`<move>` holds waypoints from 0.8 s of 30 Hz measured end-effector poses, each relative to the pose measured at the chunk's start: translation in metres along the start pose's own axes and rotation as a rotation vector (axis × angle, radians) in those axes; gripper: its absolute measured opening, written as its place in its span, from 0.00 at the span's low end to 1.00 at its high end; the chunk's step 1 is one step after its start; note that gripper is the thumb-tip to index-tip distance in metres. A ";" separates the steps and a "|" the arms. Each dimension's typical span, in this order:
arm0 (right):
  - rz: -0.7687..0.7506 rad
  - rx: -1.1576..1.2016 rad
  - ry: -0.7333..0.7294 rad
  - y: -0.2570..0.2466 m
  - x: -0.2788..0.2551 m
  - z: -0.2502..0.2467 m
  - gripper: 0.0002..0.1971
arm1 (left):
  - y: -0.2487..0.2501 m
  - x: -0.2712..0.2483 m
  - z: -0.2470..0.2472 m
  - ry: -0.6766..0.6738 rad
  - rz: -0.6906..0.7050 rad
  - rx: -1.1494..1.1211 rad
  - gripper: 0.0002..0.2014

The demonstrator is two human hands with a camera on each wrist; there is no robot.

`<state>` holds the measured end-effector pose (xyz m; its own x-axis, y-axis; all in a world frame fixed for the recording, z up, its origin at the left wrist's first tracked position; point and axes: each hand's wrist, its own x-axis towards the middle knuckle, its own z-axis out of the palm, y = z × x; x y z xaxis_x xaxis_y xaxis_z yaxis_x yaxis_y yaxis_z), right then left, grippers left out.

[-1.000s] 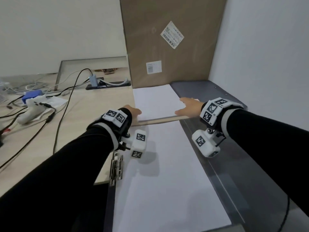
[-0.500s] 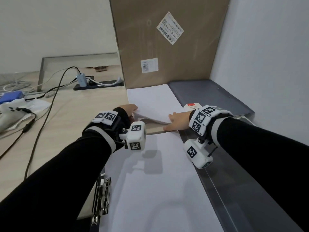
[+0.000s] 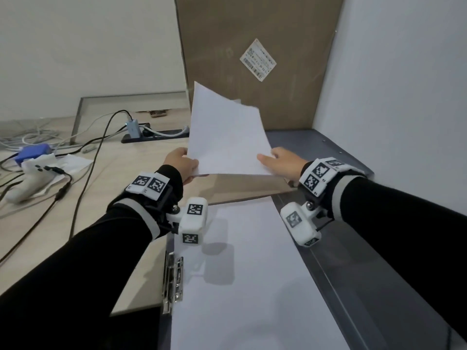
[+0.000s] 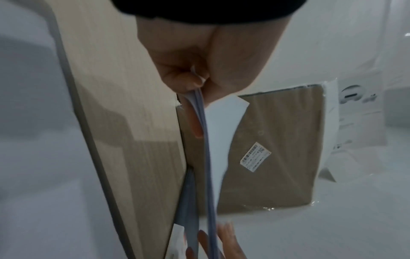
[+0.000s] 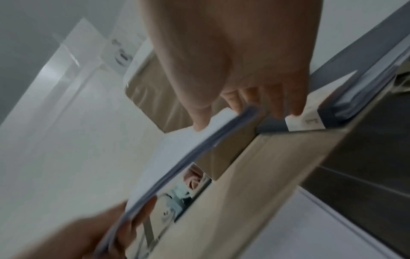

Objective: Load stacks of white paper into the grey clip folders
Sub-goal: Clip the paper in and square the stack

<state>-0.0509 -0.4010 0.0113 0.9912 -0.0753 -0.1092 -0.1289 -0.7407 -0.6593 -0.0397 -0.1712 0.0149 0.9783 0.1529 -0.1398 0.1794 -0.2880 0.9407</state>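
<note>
The open grey clip folder (image 3: 336,286) lies on the pale wood-grain counter (image 3: 108,205) at 6 o'clock in the head view. It contains a flat stack of white sheets (image 3: 242,274), with its metal spring clip (image 3: 173,284) at the left edge. A second, closed grey clip folder (image 3: 313,145) lies at 2 o'clock against the wall.

The thin stack of white paper (image 3: 225,137) is held clear of the counter at 12 o'clock, its far edge tilted upward in front of the upright brown cardboard box (image 3: 257,61).

The left hand (image 3: 180,164) pinches the stack's near-left corner. The right hand (image 3: 283,164) grips the near-right corner, thumb on top.

The left wrist view alone shows the left thumb and fingers (image 4: 188,82) clamping several sheets edge-on. The right wrist view alone shows the right fingers (image 5: 235,99) curled beneath the stack, and the closed folder's white label (image 5: 303,122). The head view alone shows black cables (image 3: 83,168) at 9 o'clock.
</note>
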 end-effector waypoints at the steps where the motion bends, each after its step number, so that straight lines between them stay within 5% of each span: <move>1: 0.031 0.155 0.006 -0.002 -0.006 -0.007 0.32 | -0.002 -0.007 -0.006 -0.015 0.028 -0.036 0.09; 4: 0.133 0.629 -0.158 -0.004 -0.029 -0.028 0.21 | -0.005 -0.034 -0.017 -0.127 0.097 -0.166 0.11; 7: 0.144 0.695 -0.199 0.001 -0.058 -0.040 0.10 | -0.011 -0.065 -0.018 -0.197 0.139 -0.152 0.14; 14: 0.169 0.277 0.109 0.078 -0.131 -0.057 0.22 | -0.018 -0.131 0.014 -0.429 0.072 0.204 0.18; 20: 0.321 -0.162 0.102 0.123 -0.193 -0.062 0.19 | -0.038 -0.159 0.045 -0.442 0.160 0.939 0.31; 24: 0.300 -0.284 0.049 0.125 -0.209 -0.055 0.20 | -0.057 -0.168 0.051 -0.384 0.149 1.173 0.30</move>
<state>-0.2723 -0.5151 -0.0073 0.9120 -0.3428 -0.2251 -0.4056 -0.8353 -0.3712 -0.2094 -0.2286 -0.0313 0.9286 -0.1835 -0.3226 -0.1454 -0.9796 0.1388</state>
